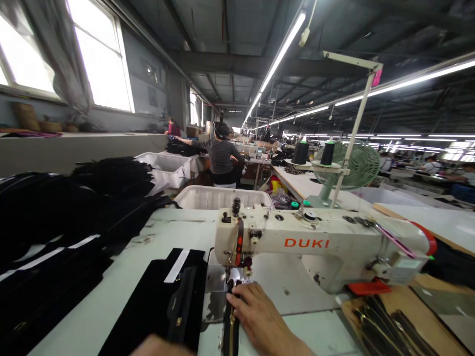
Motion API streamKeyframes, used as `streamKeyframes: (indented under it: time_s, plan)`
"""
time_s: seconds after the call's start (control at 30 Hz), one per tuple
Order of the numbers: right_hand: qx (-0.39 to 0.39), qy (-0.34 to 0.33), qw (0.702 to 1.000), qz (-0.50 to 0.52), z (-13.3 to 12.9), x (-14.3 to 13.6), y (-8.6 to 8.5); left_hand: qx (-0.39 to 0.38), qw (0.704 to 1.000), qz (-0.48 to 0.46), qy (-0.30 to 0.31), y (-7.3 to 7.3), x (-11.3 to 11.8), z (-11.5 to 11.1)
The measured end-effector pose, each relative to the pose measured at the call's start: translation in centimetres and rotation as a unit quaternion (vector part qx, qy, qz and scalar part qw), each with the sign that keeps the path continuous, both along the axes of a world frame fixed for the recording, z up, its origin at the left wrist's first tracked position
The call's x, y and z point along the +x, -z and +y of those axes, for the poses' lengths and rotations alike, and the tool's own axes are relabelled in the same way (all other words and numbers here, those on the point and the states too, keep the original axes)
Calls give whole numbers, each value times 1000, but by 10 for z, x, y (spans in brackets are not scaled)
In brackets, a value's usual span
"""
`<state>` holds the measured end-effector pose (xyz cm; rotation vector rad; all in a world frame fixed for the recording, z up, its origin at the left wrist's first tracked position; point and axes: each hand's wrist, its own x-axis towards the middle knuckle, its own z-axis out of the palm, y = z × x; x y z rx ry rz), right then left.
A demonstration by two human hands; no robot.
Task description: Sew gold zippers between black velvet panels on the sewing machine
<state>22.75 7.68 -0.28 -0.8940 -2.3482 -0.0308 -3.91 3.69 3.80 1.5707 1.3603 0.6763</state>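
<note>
Beneath dark roof beams and bright tube lights, faces a cream-coloured sewing machine lettered DUKI point(274, 235) on a pale green table point(98, 309). Presses with the right hand point(261, 316) on a long, narrow black strip with a brass-coloured zip point(232, 329), just in front of the machine's needle area; has the right fingers bent and fairly close together, with tips on the strip. Shows just a blurred part of the left hand point(159, 347), to the near left of the machine, nearest a flat black fabric panel with a white band point(144, 301); cannot tell the spread or grip of the left fingers. Farther left of the machine, has a heap of black fabric pieces point(55, 212). Behind the machine, has a white plastic bin point(222, 198); beyond, a person in a grey top point(221, 155).
</note>
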Motion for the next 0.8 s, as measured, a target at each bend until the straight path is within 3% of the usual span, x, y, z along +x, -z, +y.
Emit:
streamKeyframes:
  time_s: [0.1, 0.17, 0.27, 0.43, 0.53, 0.67, 0.8]
  plan:
    - [42, -13, 999, 28, 2, -5, 10, 125, 983, 130, 16, -18, -27, 65]
    - [75, -18, 996, 43, 3, -9, 20, 164, 969, 182, -3, -23, -33, 104]
    - [100, -14, 994, 47, 5, -11, 30, 179, 959, 218, 18, -16, -25, 129]
    - [88, 10, 995, 48, 1, -10, 25, 179, 965, 180, 65, 1, -2, 104]
    - [77, 10, 996, 47, -3, -10, 16, 185, 969, 149, 58, 9, 12, 92]
    - [75, 1, 997, 31, -5, -10, 13, 256, 952, 168, 3, 22, 26, 70]
    - [95, 13, 995, 23, -5, -8, 20, 315, 934, 166, 33, 29, 37, 30]
